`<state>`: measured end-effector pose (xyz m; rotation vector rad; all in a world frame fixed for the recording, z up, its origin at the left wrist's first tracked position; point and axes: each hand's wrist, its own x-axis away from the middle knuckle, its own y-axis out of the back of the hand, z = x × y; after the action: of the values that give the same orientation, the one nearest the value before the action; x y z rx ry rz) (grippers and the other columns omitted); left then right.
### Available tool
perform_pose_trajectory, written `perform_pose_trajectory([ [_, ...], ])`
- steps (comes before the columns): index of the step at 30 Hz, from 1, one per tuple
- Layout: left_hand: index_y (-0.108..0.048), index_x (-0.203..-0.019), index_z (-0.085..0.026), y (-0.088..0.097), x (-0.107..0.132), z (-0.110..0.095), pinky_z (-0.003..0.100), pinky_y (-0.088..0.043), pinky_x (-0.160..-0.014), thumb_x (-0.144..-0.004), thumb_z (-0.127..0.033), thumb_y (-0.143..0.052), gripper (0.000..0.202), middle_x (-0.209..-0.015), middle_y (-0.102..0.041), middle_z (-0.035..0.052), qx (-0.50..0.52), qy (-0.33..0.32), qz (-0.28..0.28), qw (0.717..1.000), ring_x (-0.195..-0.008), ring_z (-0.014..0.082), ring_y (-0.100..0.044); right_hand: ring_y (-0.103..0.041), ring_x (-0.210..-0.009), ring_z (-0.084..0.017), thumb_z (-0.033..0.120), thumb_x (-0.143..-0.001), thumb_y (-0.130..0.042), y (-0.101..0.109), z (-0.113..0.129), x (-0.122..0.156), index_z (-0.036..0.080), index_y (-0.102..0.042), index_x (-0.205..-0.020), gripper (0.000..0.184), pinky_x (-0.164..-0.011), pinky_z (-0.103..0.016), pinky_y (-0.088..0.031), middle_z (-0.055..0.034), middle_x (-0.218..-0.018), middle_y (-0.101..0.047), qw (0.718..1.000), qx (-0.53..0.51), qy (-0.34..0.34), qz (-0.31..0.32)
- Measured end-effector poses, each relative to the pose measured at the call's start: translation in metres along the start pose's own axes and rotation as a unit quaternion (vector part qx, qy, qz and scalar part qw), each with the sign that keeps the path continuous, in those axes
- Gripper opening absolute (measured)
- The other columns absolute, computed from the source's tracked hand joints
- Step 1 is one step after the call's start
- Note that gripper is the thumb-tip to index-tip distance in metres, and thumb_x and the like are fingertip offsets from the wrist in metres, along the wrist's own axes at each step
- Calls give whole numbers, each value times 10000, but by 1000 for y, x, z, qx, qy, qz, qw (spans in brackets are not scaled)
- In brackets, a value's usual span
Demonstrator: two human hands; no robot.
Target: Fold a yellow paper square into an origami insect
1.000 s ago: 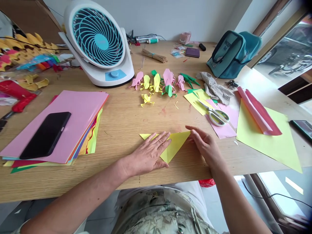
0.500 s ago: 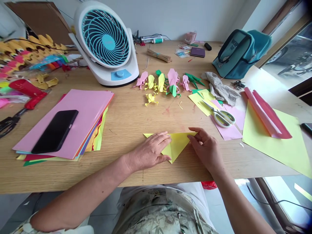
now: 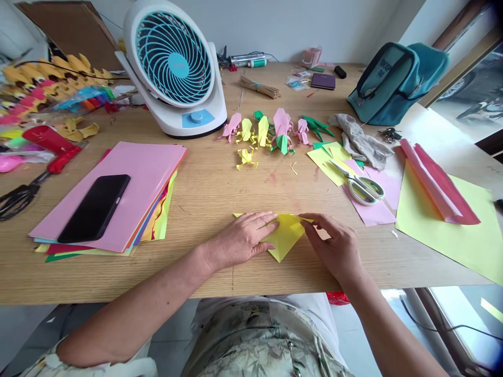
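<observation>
A yellow paper triangle (image 3: 285,238) lies near the front edge of the wooden table (image 3: 220,193), its tip pointing toward me. My left hand (image 3: 239,238) lies flat on its left half, fingers stretched out and pressing it down. My right hand (image 3: 334,243) pinches the paper's right corner and lifts it inward over the sheet.
A stack of coloured paper (image 3: 129,199) with a black phone (image 3: 94,208) lies to the left. A white and teal fan (image 3: 175,68) stands behind. Several folded paper frogs (image 3: 271,133), scissors (image 3: 359,183), loose sheets (image 3: 448,220), a cloth and a teal bag (image 3: 393,84) lie right.
My right hand has closed on the triangle's right corner and drawn it leftward, folding it in. The left hand stays pressing the paper. My view has shifted a little.
</observation>
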<state>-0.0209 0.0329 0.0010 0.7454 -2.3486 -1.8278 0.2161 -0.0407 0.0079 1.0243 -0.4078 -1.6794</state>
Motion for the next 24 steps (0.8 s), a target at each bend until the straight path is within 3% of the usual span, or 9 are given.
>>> perform_pose_trajectory([
  [6, -536, -1367, -106, 2, -1, -2, 431, -426, -1129, -995, -393, -488, 473, -1457, -525, 177, -3, -2, -2, 1000, -1368, 267, -486, -691, -787, -177, 205, -958, -543, 2, 2, -2, 245, -704, -1058, 194, -716, -310, -547, -35, -916, -757, 998, -14, 66, -4],
  [12, -548, -1356, -136, 3, -1, -3, 448, -440, -1118, -989, -366, -507, 435, -1435, -540, 166, 6, 10, -2, 1000, -1355, 280, -491, -688, -980, -202, 122, -939, -525, 1, 3, -1, 227, -658, -1108, 239, -843, -353, -538, -72, -1096, -736, 983, -39, 165, 65],
  [15, -562, -1343, -151, 3, -1, -2, 471, -439, -1106, -982, -348, -524, 414, -1419, -553, 158, 8, 15, -5, 1000, -1362, 292, -480, -693, -921, -194, 169, -945, -540, -1, -1, 0, 228, -648, -1087, 188, -811, -331, -538, -62, -1050, -738, 993, 3, 111, 40],
  [17, -571, -1337, -161, 4, -2, -1, 487, -434, -1099, -978, -320, -533, 394, -1414, -563, 150, 10, 19, -5, 1000, -1369, 296, -474, -689, -858, -198, 217, -946, -557, -2, -6, 0, 232, -634, -1103, 175, -761, -326, -537, -53, -996, -731, 998, 45, 29, -21],
  [19, -563, -1353, -171, 4, -2, 0, 501, -410, -1112, -982, -303, -525, 395, -1421, -567, 137, 12, 17, 2, 1000, -1396, 295, -446, -673, -934, -236, 235, -936, -573, 0, -9, -2, 227, -614, -1158, 226, -798, -366, -533, -76, -1058, -714, 994, 77, 3, -82],
  [22, -549, -1371, -198, 6, -2, 2, 548, -332, -1154, -1005, -297, -483, 385, -1435, -569, 101, 6, 2, 18, 1000, -1449, 294, -374, -619, -1085, -282, 190, -916, -594, 2, -7, -6, 222, -598, -1238, 323, -927, -445, -474, -112, -1191, -681, 983, 114, 95, -106],
  [24, -553, -1363, -217, 7, -3, 2, 569, -288, -1169, -1019, -272, -448, 365, -1446, -563, 76, 3, -7, 26, 1000, -1465, 288, -348, -608, -1084, -276, 159, -913, -593, 2, -3, -8, 245, -614, -1237, 336, -925, -450, -455, -96, -1229, -672, 979, 121, 159, -41],
])
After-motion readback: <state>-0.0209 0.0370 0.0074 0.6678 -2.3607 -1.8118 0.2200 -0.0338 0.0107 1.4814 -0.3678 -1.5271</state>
